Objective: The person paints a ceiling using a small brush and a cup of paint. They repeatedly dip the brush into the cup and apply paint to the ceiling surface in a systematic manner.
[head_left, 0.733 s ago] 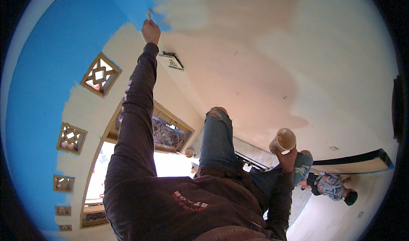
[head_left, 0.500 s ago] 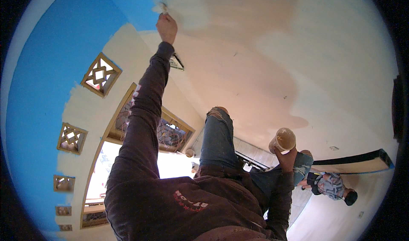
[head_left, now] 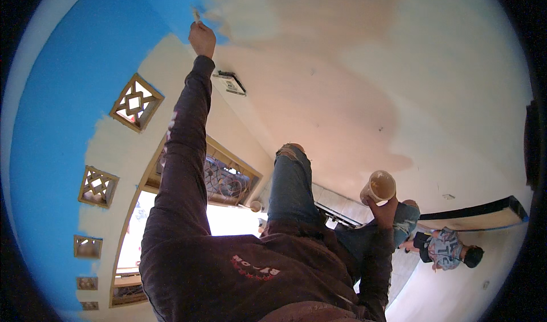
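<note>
The left hand [head_left: 202,39] is clamped on a brush [head_left: 196,15], with its fingers together around it. The pale end of the brush comes out from the far side of the fist, so it lies just beyond the hand. It is at the border where the blue paint [head_left: 85,88] meets the pale wall [head_left: 319,77]; whether its tip touches the surface, I cannot tell.

The right hand [head_left: 384,212] is wrapped around a cup [head_left: 380,186], beside the right knee [head_left: 407,215]. The cup sits at the far end of this hand, with its open mouth toward the viewer, and some pale coating shows inside. It is well apart from the brush.

A little nearer than the left hand, and to its right, there is a white box [head_left: 231,84]. Farther to the left, lattice vents [head_left: 143,104] stand in a row. Between the left sleeve [head_left: 185,168] and the left leg [head_left: 292,191] a window grille [head_left: 228,179] shows. At the right, a co-worker [head_left: 445,248] is near a dark-edged ledge [head_left: 478,216].
</note>
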A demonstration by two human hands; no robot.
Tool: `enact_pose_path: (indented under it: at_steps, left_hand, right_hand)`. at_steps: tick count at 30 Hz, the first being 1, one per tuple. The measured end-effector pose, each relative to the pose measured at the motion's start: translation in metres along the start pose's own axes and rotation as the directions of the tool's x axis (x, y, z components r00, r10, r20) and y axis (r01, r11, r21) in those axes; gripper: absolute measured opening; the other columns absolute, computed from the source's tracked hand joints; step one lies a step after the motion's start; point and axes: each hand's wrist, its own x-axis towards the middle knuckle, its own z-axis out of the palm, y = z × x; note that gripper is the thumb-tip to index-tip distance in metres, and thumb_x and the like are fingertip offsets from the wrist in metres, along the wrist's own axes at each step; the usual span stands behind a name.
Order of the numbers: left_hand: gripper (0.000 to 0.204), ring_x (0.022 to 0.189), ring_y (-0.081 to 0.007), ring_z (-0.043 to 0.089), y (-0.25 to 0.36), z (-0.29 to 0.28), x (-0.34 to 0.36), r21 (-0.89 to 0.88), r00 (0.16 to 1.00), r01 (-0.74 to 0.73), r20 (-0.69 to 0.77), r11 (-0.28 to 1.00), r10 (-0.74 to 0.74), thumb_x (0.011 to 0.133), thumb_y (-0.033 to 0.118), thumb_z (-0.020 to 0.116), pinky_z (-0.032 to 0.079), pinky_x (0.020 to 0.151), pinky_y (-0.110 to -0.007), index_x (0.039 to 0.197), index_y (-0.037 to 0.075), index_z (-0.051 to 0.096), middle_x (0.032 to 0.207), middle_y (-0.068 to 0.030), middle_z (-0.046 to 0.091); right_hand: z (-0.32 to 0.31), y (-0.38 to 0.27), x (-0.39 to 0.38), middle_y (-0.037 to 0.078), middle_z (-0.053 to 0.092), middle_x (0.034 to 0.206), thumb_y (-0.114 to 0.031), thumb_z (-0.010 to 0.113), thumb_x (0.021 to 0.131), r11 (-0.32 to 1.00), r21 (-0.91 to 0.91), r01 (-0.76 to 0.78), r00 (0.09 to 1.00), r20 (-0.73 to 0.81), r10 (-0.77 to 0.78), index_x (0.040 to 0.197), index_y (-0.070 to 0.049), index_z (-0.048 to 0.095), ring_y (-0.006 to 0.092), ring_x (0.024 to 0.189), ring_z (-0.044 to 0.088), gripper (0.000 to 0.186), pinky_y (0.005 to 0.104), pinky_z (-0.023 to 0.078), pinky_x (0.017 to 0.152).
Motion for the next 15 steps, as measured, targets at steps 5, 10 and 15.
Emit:
enact_pose_path:
  at_steps: [5, 10, 15]
  left_hand:
    - [0.022, 0.061, -0.0447, 0.060, 0.023, 0.020, -0.009, 0.036, 0.987, -0.083, 0.144, 0.996, 0.077, 0.097, 0.015, 0.052, 0.048, 0.055, -0.050, 0.086, -0.003, 0.059, 0.067, -0.0245, 0.059]
    - [0.024, 0.063, -0.0436, 0.061, 0.089, 0.002, -0.047, -0.135, 0.977, -0.021, 0.209, 0.991, 0.050, 0.098, 0.017, 0.052, 0.048, 0.058, -0.050, 0.087, -0.003, 0.059, 0.068, -0.0245, 0.059]
    - [0.026, 0.058, -0.0380, 0.058, 0.097, -0.024, -0.067, -0.254, 0.986, -0.139, 0.053, 0.957, 0.157, 0.099, 0.017, 0.048, 0.045, 0.055, -0.045, 0.084, -0.003, 0.056, 0.067, -0.0223, 0.057]
  right_hand:
    - [-0.004, 0.000, -0.001, 0.015, 0.070, 0.114, -0.021, 0.091, 0.065, 1.000, -0.029, -0.002, 1.000, 0.011, 0.002, 0.128, 0.000, 0.053, 0.0266, 0.107, 0.068, 0.077, 0.0388, 0.053, 0.093]
    - [-0.006, -0.004, -0.001, 0.015, 0.070, 0.113, -0.020, 0.091, 0.065, 1.000, 0.024, -0.003, 0.999, 0.038, 0.002, 0.128, 0.000, 0.053, 0.0258, 0.107, 0.068, 0.076, 0.0381, 0.053, 0.092]
    - [-0.008, -0.004, -0.002, 0.015, 0.070, 0.112, -0.020, 0.091, 0.066, 1.000, 0.019, -0.023, 0.998, 0.051, 0.022, 0.128, -0.001, 0.053, 0.0260, 0.106, 0.068, 0.075, 0.0384, 0.053, 0.092]
